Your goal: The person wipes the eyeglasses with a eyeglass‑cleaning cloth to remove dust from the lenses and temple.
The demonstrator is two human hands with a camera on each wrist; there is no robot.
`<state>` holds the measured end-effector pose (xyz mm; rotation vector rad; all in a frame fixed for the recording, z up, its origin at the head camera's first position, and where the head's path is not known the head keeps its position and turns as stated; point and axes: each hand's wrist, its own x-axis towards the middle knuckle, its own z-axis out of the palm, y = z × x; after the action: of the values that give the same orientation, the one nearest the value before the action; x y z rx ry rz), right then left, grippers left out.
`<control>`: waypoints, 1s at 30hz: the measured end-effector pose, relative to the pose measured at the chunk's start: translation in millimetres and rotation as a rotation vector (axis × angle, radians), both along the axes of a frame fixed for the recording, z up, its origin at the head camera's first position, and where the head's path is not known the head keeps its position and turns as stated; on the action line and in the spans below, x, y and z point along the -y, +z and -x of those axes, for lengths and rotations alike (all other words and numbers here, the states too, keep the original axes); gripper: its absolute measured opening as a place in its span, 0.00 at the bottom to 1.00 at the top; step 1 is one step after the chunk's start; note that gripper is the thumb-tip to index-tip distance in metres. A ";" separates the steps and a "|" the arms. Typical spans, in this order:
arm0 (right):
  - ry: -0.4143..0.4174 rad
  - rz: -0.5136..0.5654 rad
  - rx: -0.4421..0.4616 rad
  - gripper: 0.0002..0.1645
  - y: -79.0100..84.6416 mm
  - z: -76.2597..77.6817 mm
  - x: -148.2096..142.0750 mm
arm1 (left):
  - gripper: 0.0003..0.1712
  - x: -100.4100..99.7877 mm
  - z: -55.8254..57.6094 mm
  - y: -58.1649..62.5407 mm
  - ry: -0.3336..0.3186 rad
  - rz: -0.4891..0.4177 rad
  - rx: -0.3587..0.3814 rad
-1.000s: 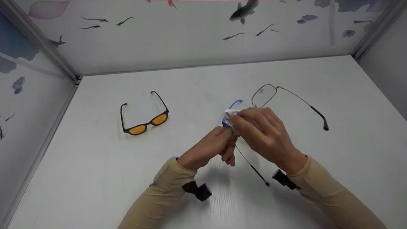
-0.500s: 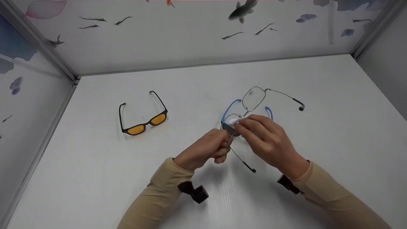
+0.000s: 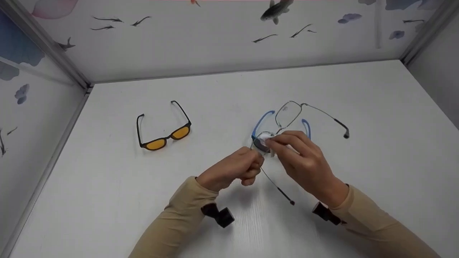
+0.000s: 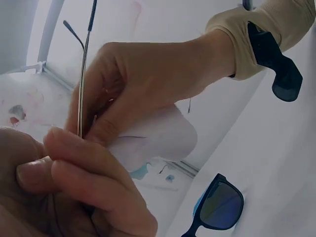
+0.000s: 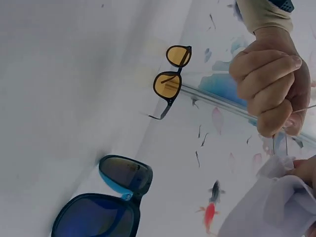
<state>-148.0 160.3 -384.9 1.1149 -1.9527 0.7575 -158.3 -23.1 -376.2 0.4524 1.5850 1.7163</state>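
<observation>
My left hand [image 3: 236, 166] grips thin metal-rimmed eyeglasses [image 3: 288, 114] near one lens and its hinge, fingers curled. Both of their arms are spread, with dark tips. My right hand [image 3: 304, 157] pinches a white cloth [image 5: 274, 197] against the lens nearest the left hand. In the left wrist view the cloth [image 4: 153, 136] hangs below the right fingers, and one metal arm [image 4: 84, 84] rises past them. Behind the held pair, sunglasses with blue arms [image 3: 261, 122] lie on the table, partly covered by the right hand; their dark lenses [image 5: 98, 215] show in the right wrist view.
Black-framed glasses with orange lenses [image 3: 156, 144] lie on the white table [image 3: 107, 200] to the left, arms unfolded. Panels printed with fish [image 3: 276, 12] stand along the back and left edges. A small black camera is strapped to each wrist.
The held eyeglasses have turned, their far lens shifting left and down, so more of the blue sunglasses shows. The right hand has moved slightly right and down, still holding the cloth on the lens.
</observation>
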 end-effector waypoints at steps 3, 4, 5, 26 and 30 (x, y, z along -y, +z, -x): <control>0.053 -0.029 0.069 0.14 1.3 0.4 1.4 | 0.18 0.8 1.9 -0.4 -0.011 -0.004 -0.003; 0.070 -0.047 0.095 0.15 1.3 0.6 1.3 | 0.18 1.9 2.4 -0.2 0.000 -0.004 -0.001; 0.072 -0.068 0.113 0.17 1.1 0.7 1.0 | 0.18 3.6 3.0 -0.1 0.013 -0.004 0.000; -0.041 -0.012 0.045 0.10 -3.2 1.6 7.8 | 0.18 -0.2 2.6 0.5 0.028 0.091 -0.036; -0.052 -0.062 -0.019 0.10 -6.7 0.1 5.1 | 0.18 2.3 2.6 0.5 0.064 0.091 -0.057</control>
<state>-148.1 155.2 -391.6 1.0989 -1.9929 0.6603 -161.0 -25.4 -375.7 0.4128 1.7272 1.6839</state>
